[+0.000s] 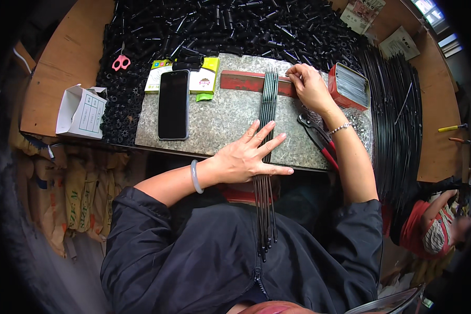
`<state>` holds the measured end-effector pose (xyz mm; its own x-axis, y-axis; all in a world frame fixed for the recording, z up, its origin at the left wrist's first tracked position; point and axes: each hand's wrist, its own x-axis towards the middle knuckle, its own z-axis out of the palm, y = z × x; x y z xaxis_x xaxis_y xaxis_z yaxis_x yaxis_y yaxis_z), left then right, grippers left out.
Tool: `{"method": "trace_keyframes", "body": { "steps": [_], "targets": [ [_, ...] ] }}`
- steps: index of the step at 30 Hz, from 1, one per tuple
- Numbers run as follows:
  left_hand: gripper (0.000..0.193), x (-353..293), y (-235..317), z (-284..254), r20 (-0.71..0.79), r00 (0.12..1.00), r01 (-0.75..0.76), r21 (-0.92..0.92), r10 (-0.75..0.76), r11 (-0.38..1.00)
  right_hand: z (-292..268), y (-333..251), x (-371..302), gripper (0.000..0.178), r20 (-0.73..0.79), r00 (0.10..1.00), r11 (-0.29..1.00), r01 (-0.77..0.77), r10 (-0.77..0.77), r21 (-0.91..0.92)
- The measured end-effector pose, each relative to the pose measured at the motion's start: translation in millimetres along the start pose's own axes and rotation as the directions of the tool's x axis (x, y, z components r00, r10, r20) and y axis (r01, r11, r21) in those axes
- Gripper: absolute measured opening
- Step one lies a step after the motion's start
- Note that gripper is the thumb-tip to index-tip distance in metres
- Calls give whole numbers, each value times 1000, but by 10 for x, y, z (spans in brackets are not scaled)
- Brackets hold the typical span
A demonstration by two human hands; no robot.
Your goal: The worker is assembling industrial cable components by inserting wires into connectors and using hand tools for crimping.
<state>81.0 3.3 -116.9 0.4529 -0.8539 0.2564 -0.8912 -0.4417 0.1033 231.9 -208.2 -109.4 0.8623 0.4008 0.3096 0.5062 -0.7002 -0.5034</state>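
Note:
A bundle of long thin black rods [268, 104] lies side by side across the grey work board, their near ends hanging past its front edge towards my lap. My left hand [244, 158] rests on the rods, open, with fingers spread flat over them. Under their far part runs a red metal bar [240, 81], scuffed along its length. Over the bar's right end is my right hand [307, 86], closed with thumb and fingertips together; whatever is between them is too small to make out. Red-handled pliers [319, 140] lie just below my right wrist.
A red tin [345, 90] of thin pale strips stands right of my right hand. Left on the board are a phone [173, 107] and a yellow-green box [208, 78]. Black parts [235, 26] pile behind; pink-handled scissors [121, 62] lie on them. More rods [395, 120] fill the right side.

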Motion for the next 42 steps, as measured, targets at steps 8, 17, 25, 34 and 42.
{"method": "trace_keyframes", "body": {
  "steps": [8,17,25,34,42],
  "targets": [
    [64,-9,-17,6,-18,1000,0,-22,0,1000,-11,42,68,11,96,994,994,-55,47,89],
    [64,-5,-17,21,-46,999,1,-21,-2,1000,22,49,86,10,60,997,988,-63,55,141],
    [66,-7,-19,14,-33,999,2,-24,-3,1000,2,-3,111,12,114,988,976,-119,99,182],
    [66,1,-33,10,-6,1000,-3,-31,3,1000,-13,21,164,12,81,997,989,-18,6,148],
    [69,-4,-26,6,-15,1000,3,-51,-4,999,8,17,167,11,184,977,949,-154,105,274]
  ]
}}
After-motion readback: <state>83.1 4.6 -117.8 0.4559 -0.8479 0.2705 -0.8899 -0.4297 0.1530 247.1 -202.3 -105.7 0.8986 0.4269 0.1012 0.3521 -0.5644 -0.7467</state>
